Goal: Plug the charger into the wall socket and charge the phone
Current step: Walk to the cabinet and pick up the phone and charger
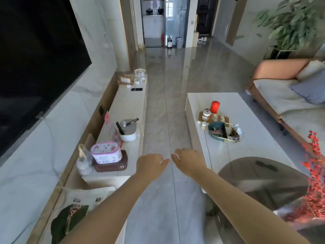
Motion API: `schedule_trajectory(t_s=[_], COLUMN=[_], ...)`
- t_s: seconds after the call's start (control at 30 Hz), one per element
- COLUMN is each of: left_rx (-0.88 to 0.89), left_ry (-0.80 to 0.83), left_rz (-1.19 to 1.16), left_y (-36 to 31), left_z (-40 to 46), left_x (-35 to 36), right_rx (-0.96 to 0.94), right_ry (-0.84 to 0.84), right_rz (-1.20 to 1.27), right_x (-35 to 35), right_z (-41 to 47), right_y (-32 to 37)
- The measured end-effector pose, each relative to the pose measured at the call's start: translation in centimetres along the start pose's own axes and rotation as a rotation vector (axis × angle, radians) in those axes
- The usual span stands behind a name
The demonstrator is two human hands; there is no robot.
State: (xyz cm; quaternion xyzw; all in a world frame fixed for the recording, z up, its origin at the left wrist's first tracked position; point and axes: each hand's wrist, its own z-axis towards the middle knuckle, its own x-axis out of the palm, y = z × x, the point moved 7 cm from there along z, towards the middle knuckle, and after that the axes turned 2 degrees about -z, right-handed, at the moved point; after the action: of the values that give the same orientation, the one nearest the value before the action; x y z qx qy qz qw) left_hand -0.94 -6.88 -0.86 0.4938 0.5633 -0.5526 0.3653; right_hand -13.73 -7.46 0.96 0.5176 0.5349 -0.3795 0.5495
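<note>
A black phone (pixel 138 89) lies flat on the far end of the long low cabinet (pixel 128 104) on the left, with a white charger and cable (pixel 132 89) touching its left side. White wall sockets (pixel 125 80) sit on the panel just behind it. A dark socket (pixel 101 110) shows on the wooden strip nearer me. My left hand (pixel 150 165) and my right hand (pixel 187 160) hang over the floor in front of me, fingers loosely curled, holding nothing, fingertips nearly touching.
The cabinet carries a white bowl with tools (pixel 128 132), a floral tin (pixel 106 152) on a brown case, and cups at the far end. A white coffee table (pixel 246 138) with a tea tray and red canister (pixel 215 106) stands right. A sofa (pixel 290 95) is beyond it.
</note>
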Motion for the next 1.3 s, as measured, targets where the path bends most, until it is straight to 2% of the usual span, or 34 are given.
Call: schedule_trajectory(t_s=[0.2,0.7,1.03,1.3], left_rx=[-0.091,-0.333,-0.398,-0.338], left_ry=[0.148,0.246,0.315,0.434], left_rz=[-0.06,-0.168,-0.159,-0.082], left_y=[1.2,-1.4,0.3,4.7], left_z=[1.2,8.1,12.8,20.4], left_x=[5.1,11.3,11.8,12.1], right_rx=[0.015,0.003,0.022,0.075], right_ry=[0.118,0.346,0.456,0.474], right_rz=[-0.017,0.101,0.125,0.086], right_x=[4.7,11.5,12.4,13.3], right_z=[0.6,7.6,13.0,20.5], right_y=[-1.6,-9.6,-11.2,-9.2])
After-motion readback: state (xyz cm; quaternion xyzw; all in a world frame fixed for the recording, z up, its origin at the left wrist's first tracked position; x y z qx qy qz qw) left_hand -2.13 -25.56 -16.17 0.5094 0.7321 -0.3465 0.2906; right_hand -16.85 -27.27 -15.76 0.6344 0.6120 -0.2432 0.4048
